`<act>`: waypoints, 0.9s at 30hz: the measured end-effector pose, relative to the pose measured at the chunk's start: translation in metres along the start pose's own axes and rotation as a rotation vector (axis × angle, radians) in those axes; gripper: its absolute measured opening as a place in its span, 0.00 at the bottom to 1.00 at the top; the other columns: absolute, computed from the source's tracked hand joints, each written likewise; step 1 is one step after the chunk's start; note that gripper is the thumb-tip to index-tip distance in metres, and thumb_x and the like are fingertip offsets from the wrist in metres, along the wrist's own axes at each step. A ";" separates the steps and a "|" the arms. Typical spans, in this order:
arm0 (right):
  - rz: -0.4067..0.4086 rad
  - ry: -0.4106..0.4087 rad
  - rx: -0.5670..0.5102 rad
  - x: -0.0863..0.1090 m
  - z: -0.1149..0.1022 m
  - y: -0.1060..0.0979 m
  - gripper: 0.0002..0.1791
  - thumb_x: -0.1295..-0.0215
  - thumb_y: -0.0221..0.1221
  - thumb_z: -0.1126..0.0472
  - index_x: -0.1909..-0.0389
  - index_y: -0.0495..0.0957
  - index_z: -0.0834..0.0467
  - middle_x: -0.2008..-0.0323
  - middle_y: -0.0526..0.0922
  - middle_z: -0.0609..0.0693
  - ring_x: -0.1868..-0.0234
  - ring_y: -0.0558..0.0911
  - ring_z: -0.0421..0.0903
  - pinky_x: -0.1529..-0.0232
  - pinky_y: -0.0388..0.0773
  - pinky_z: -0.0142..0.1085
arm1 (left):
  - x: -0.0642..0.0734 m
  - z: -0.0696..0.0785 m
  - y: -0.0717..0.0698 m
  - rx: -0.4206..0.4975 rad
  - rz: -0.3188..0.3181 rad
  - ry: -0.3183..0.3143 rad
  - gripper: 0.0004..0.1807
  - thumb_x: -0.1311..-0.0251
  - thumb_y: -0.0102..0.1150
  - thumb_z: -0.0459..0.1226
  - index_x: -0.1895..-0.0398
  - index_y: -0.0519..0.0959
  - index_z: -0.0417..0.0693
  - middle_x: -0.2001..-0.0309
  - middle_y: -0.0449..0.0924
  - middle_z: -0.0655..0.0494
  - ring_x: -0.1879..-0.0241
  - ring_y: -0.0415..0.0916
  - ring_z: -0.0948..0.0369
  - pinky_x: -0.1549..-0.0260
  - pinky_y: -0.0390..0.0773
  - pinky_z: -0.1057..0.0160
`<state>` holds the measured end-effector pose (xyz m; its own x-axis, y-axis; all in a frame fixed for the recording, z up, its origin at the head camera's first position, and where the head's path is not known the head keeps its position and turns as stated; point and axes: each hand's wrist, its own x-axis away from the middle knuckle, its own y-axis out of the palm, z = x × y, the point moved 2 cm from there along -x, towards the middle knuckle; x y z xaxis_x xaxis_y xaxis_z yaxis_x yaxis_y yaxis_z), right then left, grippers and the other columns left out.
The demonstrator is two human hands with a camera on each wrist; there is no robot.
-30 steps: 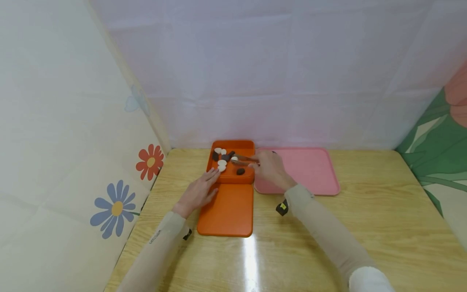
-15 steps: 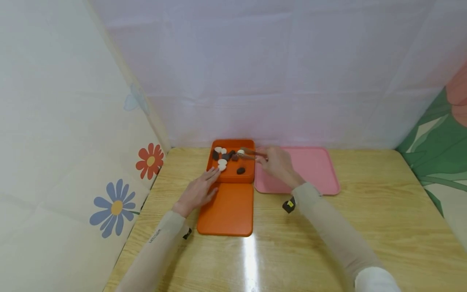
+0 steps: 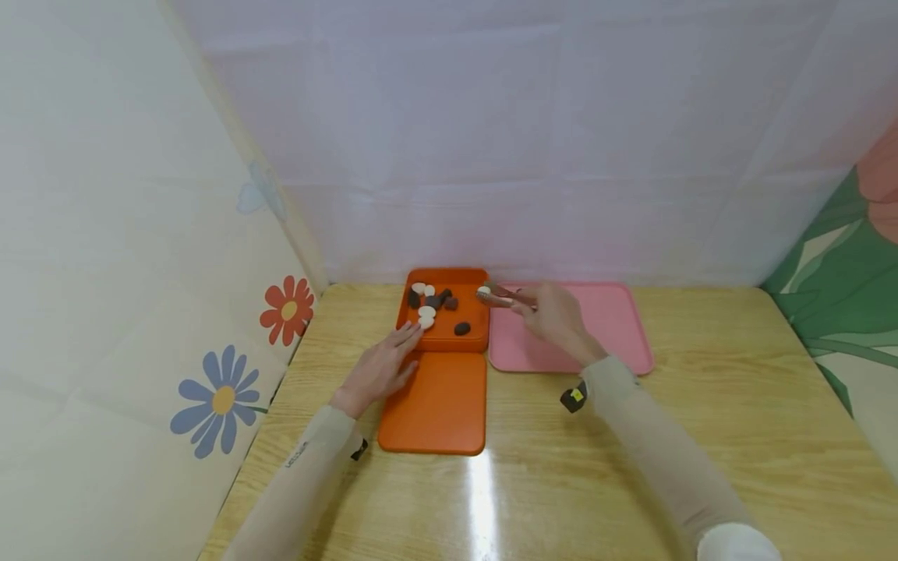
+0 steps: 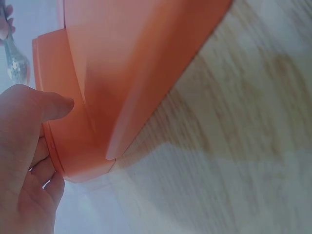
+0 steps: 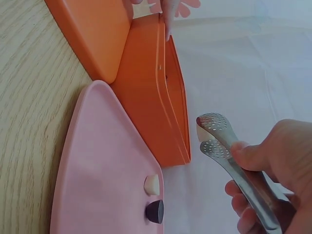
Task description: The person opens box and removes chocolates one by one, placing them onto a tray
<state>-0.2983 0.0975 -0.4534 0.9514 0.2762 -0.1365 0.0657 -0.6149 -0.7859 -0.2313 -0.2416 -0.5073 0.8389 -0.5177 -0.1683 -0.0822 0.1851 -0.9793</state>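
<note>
My left hand [image 3: 379,368] steadies the front left corner of an orange box [image 3: 456,345]; its thumb lies on the front wall and its fingers reach over the rim. Inside are several white pebble-like pieces [image 3: 426,312] and dark pieces [image 3: 462,329]. My right hand [image 3: 554,315] grips metal tongs [image 5: 239,178] with perforated heads. A white piece [image 5: 202,133] is pinched between those heads, above the box's right rim in the head view.
Right of the box lies a pink tray [image 3: 596,331]; the right wrist view shows a white piece [image 5: 152,185] and a dark piece [image 5: 155,211] on it. A flat orange lid-like panel [image 3: 432,405] adjoins the box's front. A pale cloth wall [image 3: 526,156] stands behind.
My right hand has moved right, carrying the white piece in the tongs from over the box's middle to its right rim. The left hand stays in place.
</note>
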 end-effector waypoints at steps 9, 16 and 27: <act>0.040 0.019 0.016 0.004 0.016 -0.010 0.19 0.25 0.66 0.52 0.38 0.88 0.53 0.50 0.88 0.59 0.70 0.80 0.48 0.77 0.76 0.37 | -0.001 0.001 0.000 0.001 -0.002 -0.002 0.37 0.27 0.67 0.39 0.20 0.67 0.38 0.20 0.67 0.42 0.20 0.63 0.45 0.30 0.76 0.43; 0.070 0.046 0.030 0.003 0.031 -0.018 0.21 0.25 0.67 0.50 0.36 0.86 0.50 0.49 0.88 0.61 0.71 0.79 0.48 0.77 0.75 0.37 | 0.000 0.001 -0.001 0.001 -0.002 -0.008 0.36 0.27 0.67 0.38 0.19 0.67 0.38 0.20 0.67 0.42 0.20 0.64 0.45 0.30 0.76 0.43; 0.130 0.084 0.079 0.004 0.052 -0.021 0.20 0.26 0.66 0.49 0.38 0.88 0.52 0.55 0.90 0.59 0.71 0.81 0.51 0.74 0.75 0.42 | 0.000 0.001 0.000 -0.004 0.001 -0.002 0.37 0.27 0.67 0.38 0.19 0.66 0.38 0.20 0.67 0.42 0.20 0.64 0.45 0.30 0.75 0.43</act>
<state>-0.3114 0.1502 -0.4690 0.9724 0.1332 -0.1918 -0.0803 -0.5807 -0.8102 -0.2313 -0.2409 -0.5069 0.8398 -0.5161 -0.1686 -0.0849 0.1820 -0.9796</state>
